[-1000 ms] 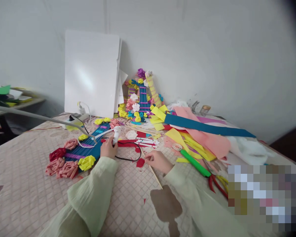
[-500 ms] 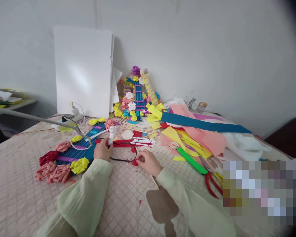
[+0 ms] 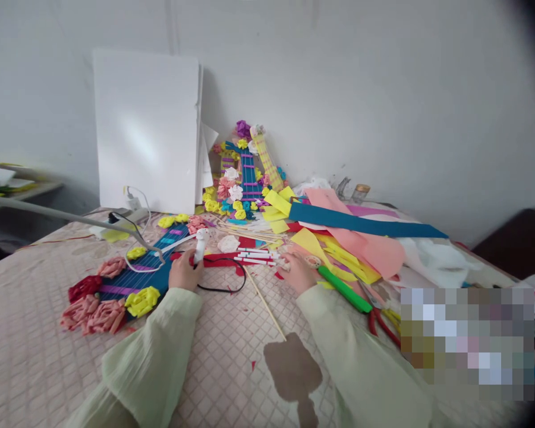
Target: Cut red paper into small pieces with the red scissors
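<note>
My left hand [image 3: 185, 271] is closed around an upright white tool [image 3: 200, 244] with a dark lower part; its exact kind is unclear. A black cord [image 3: 238, 284] loops on the table beside it. To its left lies a blue, guitar-like paper craft [image 3: 163, 276] with purple strips, edged by pink, red and yellow paper flowers. My right hand [image 3: 298, 272] is at the right end of several white pens [image 3: 255, 255], fingers curled together; whatever they hold is too small to make out. A thin wooden stick [image 3: 265, 303] lies between my hands.
A grey lamp arm [image 3: 66, 215] crosses from the left. White boards [image 3: 147, 131] lean on the wall beside flowered paper crafts [image 3: 248, 172]. At right are coloured paper strips [image 3: 370, 226], a green cutter [image 3: 344, 289] and red-handled scissors [image 3: 383, 328]. A brown stain [image 3: 293, 365] marks the tablecloth.
My right hand has moved away from the wooden stick's upper end, right and forward to the white pens. My left hand still grips the white tool in nearly the same place.
</note>
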Demonstrator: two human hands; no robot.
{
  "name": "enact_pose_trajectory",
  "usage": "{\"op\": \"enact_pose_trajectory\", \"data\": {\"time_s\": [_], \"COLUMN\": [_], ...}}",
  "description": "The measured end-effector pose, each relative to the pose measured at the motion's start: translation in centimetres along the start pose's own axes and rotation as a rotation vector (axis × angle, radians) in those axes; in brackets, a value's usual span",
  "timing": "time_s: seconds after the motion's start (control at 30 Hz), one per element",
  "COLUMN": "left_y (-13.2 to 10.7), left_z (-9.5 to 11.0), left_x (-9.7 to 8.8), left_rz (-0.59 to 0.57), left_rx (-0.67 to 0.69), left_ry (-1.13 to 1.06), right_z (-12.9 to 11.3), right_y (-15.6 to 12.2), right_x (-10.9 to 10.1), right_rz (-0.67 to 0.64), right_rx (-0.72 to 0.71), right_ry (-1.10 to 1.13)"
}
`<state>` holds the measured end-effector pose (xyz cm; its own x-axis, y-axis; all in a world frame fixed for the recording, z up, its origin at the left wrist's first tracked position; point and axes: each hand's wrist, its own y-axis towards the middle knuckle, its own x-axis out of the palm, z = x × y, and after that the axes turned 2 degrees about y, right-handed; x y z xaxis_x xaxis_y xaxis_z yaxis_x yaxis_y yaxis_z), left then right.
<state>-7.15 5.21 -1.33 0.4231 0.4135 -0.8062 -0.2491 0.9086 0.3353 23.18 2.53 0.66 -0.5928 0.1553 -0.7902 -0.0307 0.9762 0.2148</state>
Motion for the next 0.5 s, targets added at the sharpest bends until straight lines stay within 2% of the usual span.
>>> {"op": "enact_pose_trajectory", "data": {"time_s": [0.17,0.27,0.37,0.5], "left_y": [0.1,0.1,0.1,0.1], "left_z": [0.1,0.1,0.0,0.0], "left_x": [0.1,0.1,0.2,0.4], "left_rz": [0.0,0.004,0.008,0.018], "left_rx": [0.012,0.015,0.023,0.033], "left_ry": [-0.004,-0.002,-0.003,-0.004], "right_z": [-4.6,-6.8,-7.7,-7.4], "right_y": [1.2,2.0,2.7,3.3], "right_x": [2.6,4.4,5.5,6.1], "right_rz": [-0.155,-0.217,-0.256,-0.275], "right_rx": [-0.202,-0.238,-0.226,-0.198], "right_ry": [-0.024,-0.082,-0.135,-0.128]}}
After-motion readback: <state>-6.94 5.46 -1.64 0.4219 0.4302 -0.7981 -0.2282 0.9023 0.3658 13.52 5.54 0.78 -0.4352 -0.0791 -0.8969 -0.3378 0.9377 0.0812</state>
